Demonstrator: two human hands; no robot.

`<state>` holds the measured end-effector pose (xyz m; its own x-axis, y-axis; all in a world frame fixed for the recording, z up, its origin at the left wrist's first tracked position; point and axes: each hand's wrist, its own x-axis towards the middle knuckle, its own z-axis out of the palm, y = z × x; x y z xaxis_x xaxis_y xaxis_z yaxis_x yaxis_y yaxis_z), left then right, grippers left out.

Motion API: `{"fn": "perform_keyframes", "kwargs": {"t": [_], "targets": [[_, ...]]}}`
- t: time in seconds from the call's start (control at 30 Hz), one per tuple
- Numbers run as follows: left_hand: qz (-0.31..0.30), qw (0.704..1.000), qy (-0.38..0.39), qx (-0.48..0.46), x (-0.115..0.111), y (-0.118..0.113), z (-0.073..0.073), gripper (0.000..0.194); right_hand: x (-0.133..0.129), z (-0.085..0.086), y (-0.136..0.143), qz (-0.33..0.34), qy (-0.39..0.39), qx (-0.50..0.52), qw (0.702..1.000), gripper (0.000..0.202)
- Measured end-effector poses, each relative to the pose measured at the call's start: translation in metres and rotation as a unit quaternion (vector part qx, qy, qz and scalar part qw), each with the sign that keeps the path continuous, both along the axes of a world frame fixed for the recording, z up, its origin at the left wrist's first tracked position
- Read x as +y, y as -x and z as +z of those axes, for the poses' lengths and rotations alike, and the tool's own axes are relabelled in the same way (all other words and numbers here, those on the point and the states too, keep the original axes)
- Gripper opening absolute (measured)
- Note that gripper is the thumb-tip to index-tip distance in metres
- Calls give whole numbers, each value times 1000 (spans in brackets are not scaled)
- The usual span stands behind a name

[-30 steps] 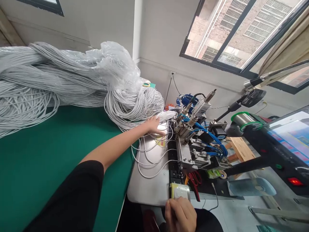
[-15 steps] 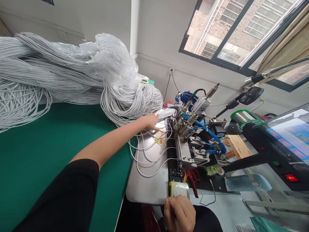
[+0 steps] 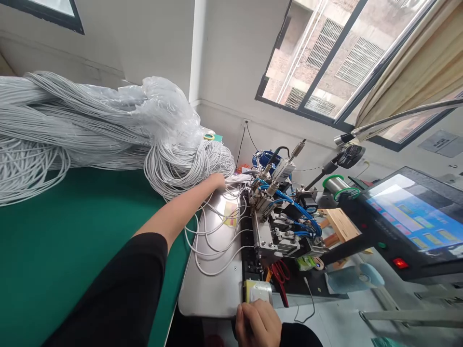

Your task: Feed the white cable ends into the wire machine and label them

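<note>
My left hand reaches far forward to the white cables beside the machine. Its fingers are hidden at the cable bundle, so their grip does not show. Several cable lengths loop over the metal plate and run into the machine's black rail. Close to me, my right hand is closed, thumb against curled fingers. Whatever it may hold is hidden. Just beyond its knuckles sits a small pale container with a yellow edge.
A large heap of white cable, partly in clear plastic, lies on the green table. Red-handled scissors lie by the machine. A lit touchscreen, a solder wire spool and a wooden stool are on the right.
My view has tilted up and turned right. My left hand has gone farther in at the cable bundle, and its fingers have passed out of sight. My right hand stays closed near the pale container.
</note>
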<state>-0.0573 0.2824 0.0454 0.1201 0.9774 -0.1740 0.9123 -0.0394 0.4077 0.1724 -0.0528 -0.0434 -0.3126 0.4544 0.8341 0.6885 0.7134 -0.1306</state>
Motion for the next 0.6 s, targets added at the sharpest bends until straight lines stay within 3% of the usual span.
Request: {"fn": "perform_keyframes", "kwargs": {"t": [0.27, 0.43, 0.6], "targets": [[51, 996, 22, -74, -4, 32, 28, 29, 9, -11, 6, -30, -75, 57, 995, 25], [97, 984, -45, -144, -4, 34, 36, 20, 10, -12, 9, -39, -85, 68, 993, 26], [149, 949, -124, -250, -1, 46, 49, 24, 12, -6, 5, -50, -96, 40, 993, 25]]}}
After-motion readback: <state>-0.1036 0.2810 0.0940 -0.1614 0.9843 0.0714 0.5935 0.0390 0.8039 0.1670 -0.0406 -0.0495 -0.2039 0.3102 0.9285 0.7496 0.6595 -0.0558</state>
